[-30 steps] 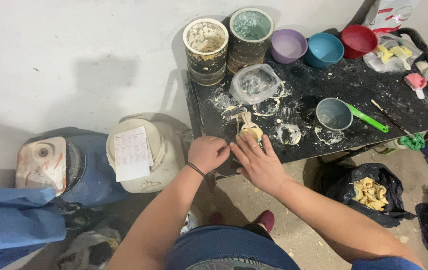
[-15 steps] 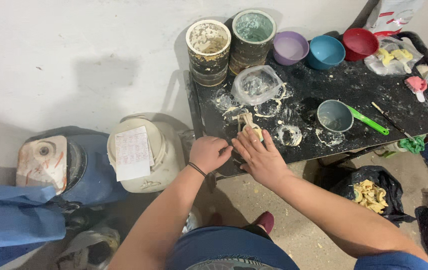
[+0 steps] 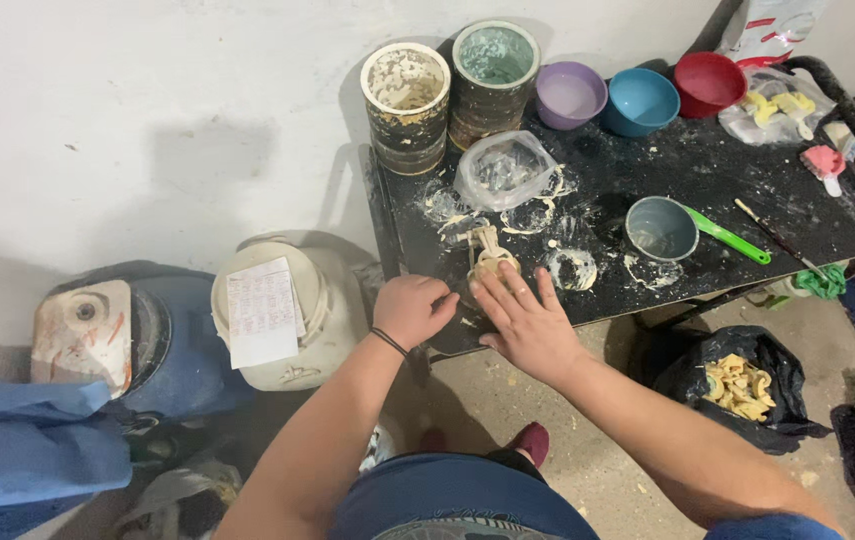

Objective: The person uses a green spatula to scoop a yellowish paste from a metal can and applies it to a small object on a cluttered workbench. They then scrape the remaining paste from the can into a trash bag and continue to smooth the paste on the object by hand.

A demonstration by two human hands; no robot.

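Note:
A small cream-coloured cast piece (image 3: 488,253) lies on the black worktable (image 3: 807,225) near its front left corner. My right hand (image 3: 524,322) rests flat on the table just in front of it, fingers spread, fingertips touching the piece. My left hand (image 3: 413,309) is curled into a fist beside it at the table's edge; I cannot see anything inside it. A black band sits on my left wrist.
Two crusted tubs (image 3: 406,92) stand at the back left, with purple (image 3: 569,95), blue (image 3: 640,100) and red (image 3: 707,82) bowls beside them. A clear plastic bag (image 3: 503,170), a grey cup (image 3: 660,229) with green tool lie mid-table. White bucket (image 3: 282,310), blue drum, black bag of scraps (image 3: 737,385) on the floor.
Both hands stay at the cast piece; only small shifts of the fingers and of the camera.

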